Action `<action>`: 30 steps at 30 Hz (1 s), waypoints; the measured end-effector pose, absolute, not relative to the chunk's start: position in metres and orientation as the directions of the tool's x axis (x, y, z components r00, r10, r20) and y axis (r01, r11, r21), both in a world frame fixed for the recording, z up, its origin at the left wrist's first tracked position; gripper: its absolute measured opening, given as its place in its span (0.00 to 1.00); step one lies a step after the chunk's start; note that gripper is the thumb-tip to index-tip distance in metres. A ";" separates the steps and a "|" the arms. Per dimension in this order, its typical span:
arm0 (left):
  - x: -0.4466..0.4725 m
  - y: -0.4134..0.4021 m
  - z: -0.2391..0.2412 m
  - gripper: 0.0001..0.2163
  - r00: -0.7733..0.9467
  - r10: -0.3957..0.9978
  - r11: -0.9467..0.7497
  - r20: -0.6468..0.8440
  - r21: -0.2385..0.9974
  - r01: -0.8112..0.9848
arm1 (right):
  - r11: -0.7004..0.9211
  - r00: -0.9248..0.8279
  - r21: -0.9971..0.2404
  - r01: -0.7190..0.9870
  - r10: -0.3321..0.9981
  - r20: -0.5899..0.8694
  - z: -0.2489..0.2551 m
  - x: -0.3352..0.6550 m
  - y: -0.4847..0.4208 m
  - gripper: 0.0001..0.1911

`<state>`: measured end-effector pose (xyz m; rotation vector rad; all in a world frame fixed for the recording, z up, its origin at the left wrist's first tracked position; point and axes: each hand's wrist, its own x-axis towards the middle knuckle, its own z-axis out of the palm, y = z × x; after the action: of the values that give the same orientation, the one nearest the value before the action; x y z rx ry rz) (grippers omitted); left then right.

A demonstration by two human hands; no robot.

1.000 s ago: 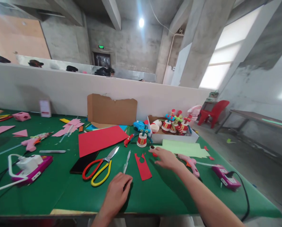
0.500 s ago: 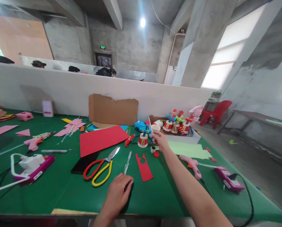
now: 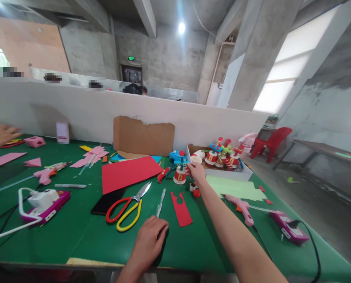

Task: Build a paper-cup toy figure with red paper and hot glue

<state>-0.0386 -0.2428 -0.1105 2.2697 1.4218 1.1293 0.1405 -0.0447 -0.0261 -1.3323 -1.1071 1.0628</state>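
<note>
My right hand (image 3: 196,173) reaches forward, its fingers closed at the side of a small paper-cup figure (image 3: 180,177). The figure stands upright, with a red-and-white cup body, a blue head piece and coiled arms. My left hand (image 3: 152,237) rests on the table with curled fingers and nothing visible in them. A clear pen (image 3: 161,202) lies just ahead of it. Between my hands is a red paper strip (image 3: 181,210) with a round cut-out. Scissors (image 3: 129,208) with red and yellow handles lie open on the left. A small pot (image 3: 192,187) and its red cap (image 3: 196,193) sit beside my right wrist.
A white box (image 3: 237,173) holds several similar figures. Red sheets (image 3: 131,173), pale green sheets (image 3: 234,188), pink glue guns (image 3: 240,206) (image 3: 47,175) and purple power strips (image 3: 289,228) (image 3: 50,208) lie around. Another person's hand (image 3: 0,135) is at far left; a partition (image 3: 83,114) stands behind.
My right hand has moved slightly left, onto the side of the figure. My left hand stays in place. The other person's hand has come further into view from the left.
</note>
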 end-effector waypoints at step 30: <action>-0.038 -0.243 -0.108 0.13 0.231 0.840 -0.505 0.491 0.552 0.663 | 0.037 0.185 -0.998 0.046 0.982 0.045 -0.024 0.144 -0.049 0.12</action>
<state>-0.0384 -0.2434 -0.1083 2.2757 1.4198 1.1356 0.1442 -0.0493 -0.0239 -1.2924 -1.1201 1.0202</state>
